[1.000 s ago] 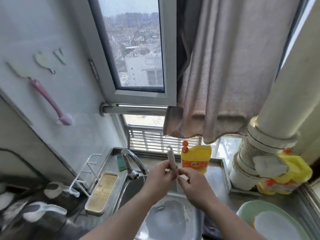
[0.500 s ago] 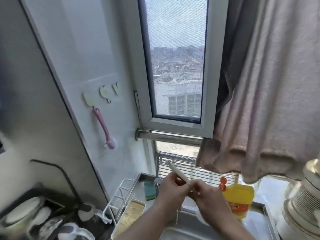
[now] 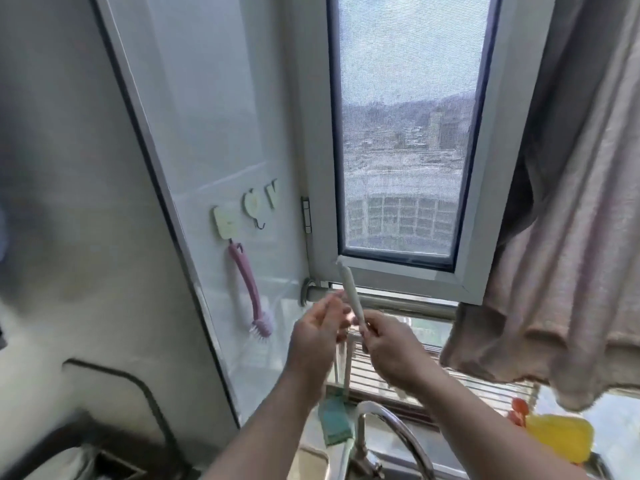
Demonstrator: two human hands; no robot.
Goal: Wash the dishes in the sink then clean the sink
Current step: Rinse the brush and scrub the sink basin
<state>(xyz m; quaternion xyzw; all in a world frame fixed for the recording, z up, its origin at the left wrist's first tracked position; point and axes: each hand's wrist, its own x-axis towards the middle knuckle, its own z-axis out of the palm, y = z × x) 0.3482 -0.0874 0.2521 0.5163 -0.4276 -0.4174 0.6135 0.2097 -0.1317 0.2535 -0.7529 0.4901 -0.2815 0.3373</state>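
Note:
A slim white utensil handle [image 3: 349, 292] points up in front of the window frame. My right hand [image 3: 391, 348] pinches its lower end. My left hand [image 3: 318, 337] is raised just left of the handle with loosely bent fingers beside it; blur hides whether they touch it. The chrome faucet [image 3: 391, 431] arches at the bottom, below both forearms. The sink basin is almost entirely out of view.
A pink dish brush [image 3: 249, 289] hangs from wall hooks [image 3: 254, 206] on the left panel. A green sponge [image 3: 334, 424] stands behind the faucet and a yellow detergent bottle [image 3: 557, 438] sits at lower right. A beige curtain [image 3: 571, 237] hangs on the right.
My view tilted up, away from the sink, and both hands rose with the white handle. The left hand, which gripped the handle before, now has looser fingers beside it.

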